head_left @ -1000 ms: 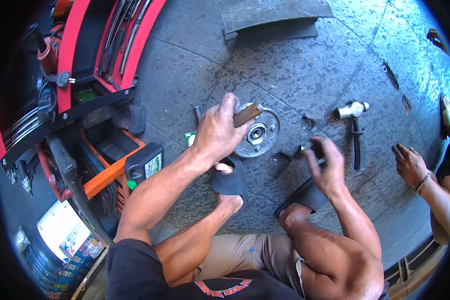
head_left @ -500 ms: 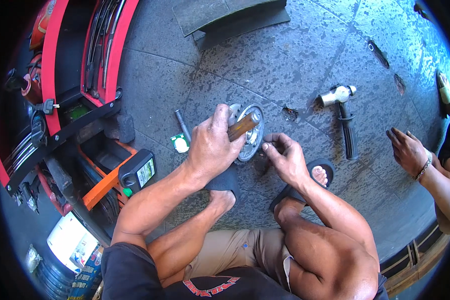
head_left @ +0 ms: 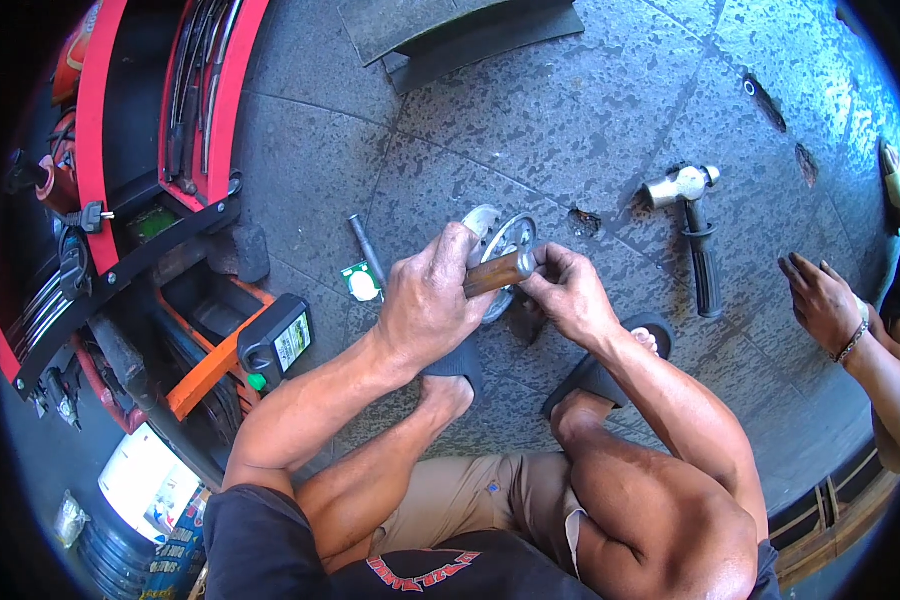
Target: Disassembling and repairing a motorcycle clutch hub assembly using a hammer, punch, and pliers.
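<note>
My left hand [head_left: 425,285] is wrapped round a thick brown handle [head_left: 492,275] with a metal cap, its capped end pointing right. Behind that handle stands a round silver metal part [head_left: 482,218] with a raised circular rim, tilted and partly covered by my left hand. My right hand [head_left: 572,300] is closed in a pinch at the part's right edge, close to the metal cap. What its fingertips grip is hidden. A slim dark metal rod [head_left: 360,238] and a small green-and-white packet [head_left: 362,284] lie on the floor left of my left hand.
A ball-peen hammer [head_left: 695,235] lies right of my hands. Another person's hand [head_left: 823,305] is at the far right. To the left stand a red tool rack [head_left: 92,150] and a black bottle [head_left: 278,342]. A dark angled block [head_left: 460,40] lies ahead.
My right hand has moved up and slightly inward, fingers pinching closer to the metal cap. The handle's capped end has swung down and right. The round part appears more tilted.
</note>
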Available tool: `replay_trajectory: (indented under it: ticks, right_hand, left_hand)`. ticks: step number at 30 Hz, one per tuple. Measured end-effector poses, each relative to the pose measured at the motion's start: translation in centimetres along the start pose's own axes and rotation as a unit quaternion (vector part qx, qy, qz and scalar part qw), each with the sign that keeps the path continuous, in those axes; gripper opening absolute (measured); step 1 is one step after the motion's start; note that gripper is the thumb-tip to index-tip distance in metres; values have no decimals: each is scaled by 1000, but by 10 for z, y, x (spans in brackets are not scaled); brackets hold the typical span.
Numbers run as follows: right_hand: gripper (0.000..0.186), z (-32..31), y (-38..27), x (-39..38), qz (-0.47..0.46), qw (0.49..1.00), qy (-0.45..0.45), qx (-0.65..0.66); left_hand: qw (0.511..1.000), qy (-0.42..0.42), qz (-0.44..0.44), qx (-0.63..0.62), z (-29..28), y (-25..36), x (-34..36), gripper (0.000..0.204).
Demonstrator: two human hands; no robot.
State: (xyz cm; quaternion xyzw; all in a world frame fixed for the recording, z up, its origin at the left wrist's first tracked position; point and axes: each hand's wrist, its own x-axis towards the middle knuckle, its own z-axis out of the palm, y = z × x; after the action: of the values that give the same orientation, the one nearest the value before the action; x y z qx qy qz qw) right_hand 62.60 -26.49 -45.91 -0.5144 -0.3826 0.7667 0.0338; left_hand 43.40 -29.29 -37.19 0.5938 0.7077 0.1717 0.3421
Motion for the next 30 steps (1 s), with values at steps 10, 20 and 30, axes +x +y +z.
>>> replay_trajectory:
  ticks: [10,20,30]
  right_hand:
    - [18,10,20,-8,-26,999,17,28]
    - [21,-2,13,-17,-75,995,18,-64]
    - [26,-52,-28,-27,-154,971,139,-115]
  left_hand:
    - [995,10,98,-3,8,-18,-19,44]
    - [995,-16,101,15,-11,-26,-3,39]
    - [992,-44,116,28,-20,-19,35,36]
